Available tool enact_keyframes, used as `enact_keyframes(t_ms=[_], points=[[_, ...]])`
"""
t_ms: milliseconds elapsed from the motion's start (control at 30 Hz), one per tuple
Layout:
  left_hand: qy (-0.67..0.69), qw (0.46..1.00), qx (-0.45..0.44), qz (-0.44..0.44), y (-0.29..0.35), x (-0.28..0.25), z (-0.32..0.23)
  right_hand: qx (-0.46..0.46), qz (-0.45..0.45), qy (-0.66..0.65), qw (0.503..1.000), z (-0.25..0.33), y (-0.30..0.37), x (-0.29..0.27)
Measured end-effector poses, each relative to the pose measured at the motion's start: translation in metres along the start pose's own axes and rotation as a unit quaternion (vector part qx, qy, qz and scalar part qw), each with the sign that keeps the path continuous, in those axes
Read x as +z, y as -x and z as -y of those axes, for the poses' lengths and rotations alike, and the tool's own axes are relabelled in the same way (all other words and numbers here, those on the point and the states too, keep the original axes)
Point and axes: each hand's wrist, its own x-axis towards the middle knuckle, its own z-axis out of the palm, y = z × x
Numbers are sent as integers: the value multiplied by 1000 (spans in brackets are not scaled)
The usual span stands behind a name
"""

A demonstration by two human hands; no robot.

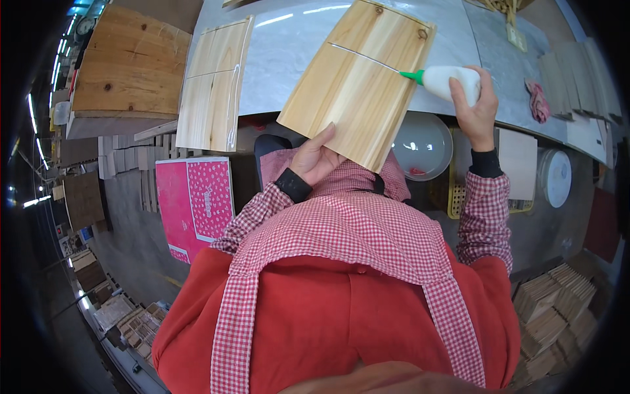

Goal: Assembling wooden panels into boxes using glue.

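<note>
My left hand (316, 156) grips the near edge of a pale wooden board (357, 85), thumb on top and the fingers hidden beneath. The board lies tilted, its far part over the table and its near end jutting past the table edge toward my lap. My right hand (477, 108) is closed around a white squeeze bottle (453, 83) with a green nozzle. The nozzle tip points left and meets the board's right side, at the end of a white glue line (364, 57) that runs across the board.
Left on the grey table (275, 59) lies another wooden board (213, 85) with white glue lines. Beyond it stands a stack of brown boards (131, 62). A white bucket (423, 148) sits below the table edge. A pink cloth (537, 102) and grey panels (577, 75) are at right, a pink box (193, 203) lower left.
</note>
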Motion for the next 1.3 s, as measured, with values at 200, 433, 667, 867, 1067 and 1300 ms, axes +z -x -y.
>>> enact_keyframes(t_ms=[200, 433, 667, 867, 1067, 1300], points=[[-47, 999, 2, -7, 0, 8, -3, 186, -45, -118, 974, -12, 22, -19], [-13, 999, 28, 13, 6, 15, -7, 263, -206, -292, 896, -17, 0, -11], [-22, 999, 30, 8, 10, 13, -8, 271, -260, -221, 900, -55, -51, 11], [-19, 999, 29, 1, 9, 10, -9, 244, -241, -145, 928, -69, -61, 10], [-5, 999, 38, -7, 7, 13, -12, 238, -178, -183, 937, -46, -30, -1], [-16, 999, 51, 11, -4, 16, -18, 237, -82, -222, 942, 11, 22, -17]])
